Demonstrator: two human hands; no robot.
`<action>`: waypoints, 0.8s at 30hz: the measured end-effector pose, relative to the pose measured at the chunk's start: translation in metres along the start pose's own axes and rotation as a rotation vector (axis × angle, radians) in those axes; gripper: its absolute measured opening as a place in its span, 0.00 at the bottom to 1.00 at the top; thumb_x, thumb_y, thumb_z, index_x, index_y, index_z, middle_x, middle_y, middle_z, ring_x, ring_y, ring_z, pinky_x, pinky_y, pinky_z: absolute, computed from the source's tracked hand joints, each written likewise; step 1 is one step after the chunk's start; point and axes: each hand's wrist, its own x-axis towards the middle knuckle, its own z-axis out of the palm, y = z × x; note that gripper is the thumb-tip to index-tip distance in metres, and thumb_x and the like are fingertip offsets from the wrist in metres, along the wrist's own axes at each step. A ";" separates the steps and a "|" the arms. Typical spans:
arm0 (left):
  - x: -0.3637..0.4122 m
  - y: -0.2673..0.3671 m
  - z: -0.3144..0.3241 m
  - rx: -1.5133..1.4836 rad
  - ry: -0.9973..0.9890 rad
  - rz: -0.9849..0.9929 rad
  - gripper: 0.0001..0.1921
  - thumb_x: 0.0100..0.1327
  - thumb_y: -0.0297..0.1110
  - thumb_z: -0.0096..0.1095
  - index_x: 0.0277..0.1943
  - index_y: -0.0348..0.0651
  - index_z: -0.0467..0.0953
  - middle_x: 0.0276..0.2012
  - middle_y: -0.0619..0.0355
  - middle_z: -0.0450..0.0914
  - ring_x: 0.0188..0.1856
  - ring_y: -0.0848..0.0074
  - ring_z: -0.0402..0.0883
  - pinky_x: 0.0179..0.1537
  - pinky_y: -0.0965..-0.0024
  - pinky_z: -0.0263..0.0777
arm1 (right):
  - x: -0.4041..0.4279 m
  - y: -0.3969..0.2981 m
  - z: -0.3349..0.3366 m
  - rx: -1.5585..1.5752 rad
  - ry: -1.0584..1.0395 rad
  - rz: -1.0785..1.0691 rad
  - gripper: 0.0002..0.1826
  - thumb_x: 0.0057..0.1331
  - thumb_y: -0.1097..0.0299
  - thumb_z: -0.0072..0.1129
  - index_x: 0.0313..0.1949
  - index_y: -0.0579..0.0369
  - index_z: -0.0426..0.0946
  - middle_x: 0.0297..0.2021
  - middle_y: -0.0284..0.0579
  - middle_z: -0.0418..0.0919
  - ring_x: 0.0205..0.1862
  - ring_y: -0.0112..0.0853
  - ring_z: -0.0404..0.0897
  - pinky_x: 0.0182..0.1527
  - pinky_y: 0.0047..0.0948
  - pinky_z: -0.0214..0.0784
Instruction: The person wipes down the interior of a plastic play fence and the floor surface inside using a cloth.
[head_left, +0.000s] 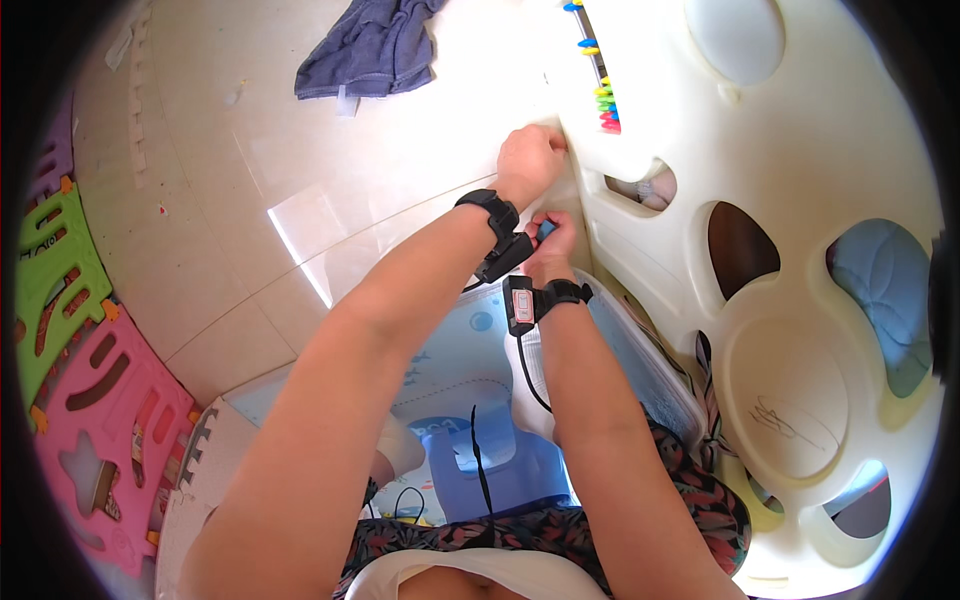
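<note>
My left hand reaches forward with curled fingers to the floor beside the foot of a white plastic panel. Its fingertips are turned away, so whatever they hold is hidden. Nearer to me, my right hand is palm up, its fingers closed around a small blue piece; what the piece is cannot be made out. Black straps with small black boxes sit on both wrists. Under my forearms lies a light blue printed surface, with a blue plastic stool close to my lap.
A dark purple towel lies on the tiled floor. Colored beads sit on the white panel, which has several cut-outs. Pink and green plastic fence panels border the left. A translucent plastic rim runs beside my right forearm.
</note>
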 end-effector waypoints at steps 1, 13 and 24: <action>0.001 -0.008 0.000 0.109 -0.109 0.101 0.10 0.56 0.33 0.64 0.39 0.45 0.87 0.34 0.50 0.86 0.36 0.58 0.86 0.43 0.61 0.79 | 0.005 0.002 0.003 0.012 -0.007 -0.017 0.13 0.60 0.57 0.49 0.21 0.49 0.67 0.13 0.36 0.65 0.10 0.27 0.58 0.15 0.25 0.46; 0.030 0.019 -0.053 0.478 0.024 0.258 0.22 0.61 0.25 0.55 0.59 0.53 0.78 0.45 0.49 0.82 0.47 0.60 0.83 0.48 0.60 0.78 | 0.006 0.000 -0.012 -0.030 -0.094 0.071 0.13 0.59 0.56 0.48 0.21 0.46 0.66 0.12 0.34 0.65 0.11 0.26 0.56 0.15 0.26 0.46; 0.008 -0.002 -0.054 0.806 -0.327 0.799 0.23 0.60 0.25 0.54 0.59 0.52 0.76 0.45 0.58 0.77 0.49 0.65 0.81 0.47 0.63 0.79 | 0.005 0.000 -0.007 -0.022 -0.059 0.086 0.13 0.59 0.57 0.49 0.21 0.47 0.66 0.12 0.35 0.65 0.10 0.26 0.56 0.15 0.26 0.46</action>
